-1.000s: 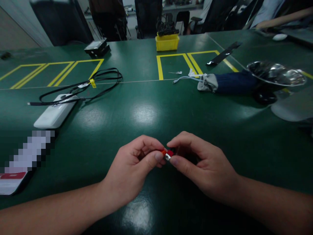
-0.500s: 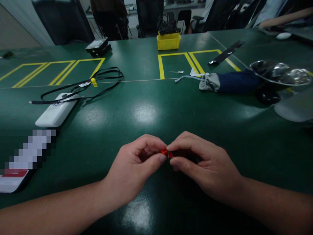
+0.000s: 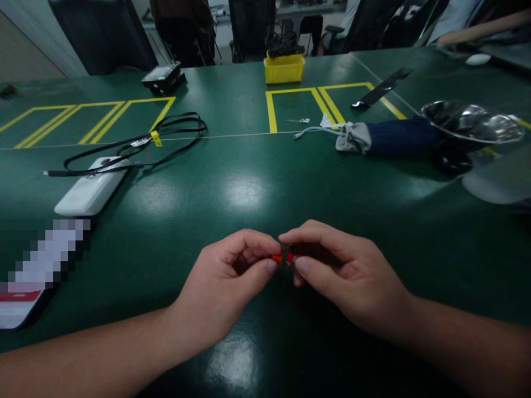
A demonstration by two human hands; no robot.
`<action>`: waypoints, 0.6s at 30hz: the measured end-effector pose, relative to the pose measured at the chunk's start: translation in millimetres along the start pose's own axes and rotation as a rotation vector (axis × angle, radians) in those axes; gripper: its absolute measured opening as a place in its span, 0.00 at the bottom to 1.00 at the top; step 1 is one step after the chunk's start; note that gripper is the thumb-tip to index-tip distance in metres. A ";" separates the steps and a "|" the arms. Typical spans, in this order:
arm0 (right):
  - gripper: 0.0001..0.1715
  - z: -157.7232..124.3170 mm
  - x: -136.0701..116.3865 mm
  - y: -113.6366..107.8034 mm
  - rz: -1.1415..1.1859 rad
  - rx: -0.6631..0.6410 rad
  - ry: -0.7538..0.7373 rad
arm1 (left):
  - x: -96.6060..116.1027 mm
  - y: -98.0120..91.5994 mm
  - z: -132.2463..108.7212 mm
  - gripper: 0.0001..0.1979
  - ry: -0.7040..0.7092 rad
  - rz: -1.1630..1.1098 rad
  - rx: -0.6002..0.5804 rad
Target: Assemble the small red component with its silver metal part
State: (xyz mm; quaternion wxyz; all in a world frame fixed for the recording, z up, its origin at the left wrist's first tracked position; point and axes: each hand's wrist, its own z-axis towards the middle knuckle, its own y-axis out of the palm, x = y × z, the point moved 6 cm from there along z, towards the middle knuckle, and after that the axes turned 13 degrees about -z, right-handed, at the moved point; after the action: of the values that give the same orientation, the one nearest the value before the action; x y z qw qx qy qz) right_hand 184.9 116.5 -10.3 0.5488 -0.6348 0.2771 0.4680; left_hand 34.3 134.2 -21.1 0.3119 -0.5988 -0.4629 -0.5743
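Here, the person's two hands meet above the green counter (image 3: 240, 155), close to the middle of the view. The left hand (image 3: 230, 282) pinches a small orange-red piece (image 3: 277, 258) between thumb and fingertips, with the other fingers curled behind. The right hand (image 3: 352, 273) grips a small red-and-black piece (image 3: 291, 257) the same way, its thumb in front and its index finger arched over the top. The two pieces face each other, just beside one another, with a narrow gap showing between them; both are too small and too covered to identify further.

To the left, a smartphone (image 3: 25, 305) lies near the edge of the view, its screen partly pixelated. Beyond it rests a white slab-shaped device (image 3: 85, 193), with a coiled black cable (image 3: 62, 173) lying across its far end. Farther back stand a black-and-silver box (image 3: 161, 80) and a yellow bin (image 3: 284, 70) heaped with black cords (image 3: 284, 43). Yellow tape (image 3: 271, 113) marks out rectangles on the surface.

On the right, a navy pouch (image 3: 400, 138) with a grey end lies beside a shiny metal bowl (image 3: 473, 119). At the upper right, another person's forearm (image 3: 485, 32) reaches over the counter.
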 end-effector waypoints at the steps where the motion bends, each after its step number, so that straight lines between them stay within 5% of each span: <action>1: 0.16 -0.3 1.7 1.6 0.020 -0.009 0.019 | 0.0 0.0 -0.2 0.05 -0.002 -0.002 0.001; 18: 0.10 0.7 0.3 -0.4 0.081 -0.009 0.055 | 3.3 0.1 -1.0 0.03 0.075 -0.035 -0.027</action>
State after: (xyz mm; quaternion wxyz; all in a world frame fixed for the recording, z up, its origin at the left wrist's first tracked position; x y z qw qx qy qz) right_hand 185.1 117.2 -10.4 0.5187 -0.6383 0.3154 0.4733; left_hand 33.7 134.0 -17.7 0.3109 -0.5729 -0.4534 -0.6079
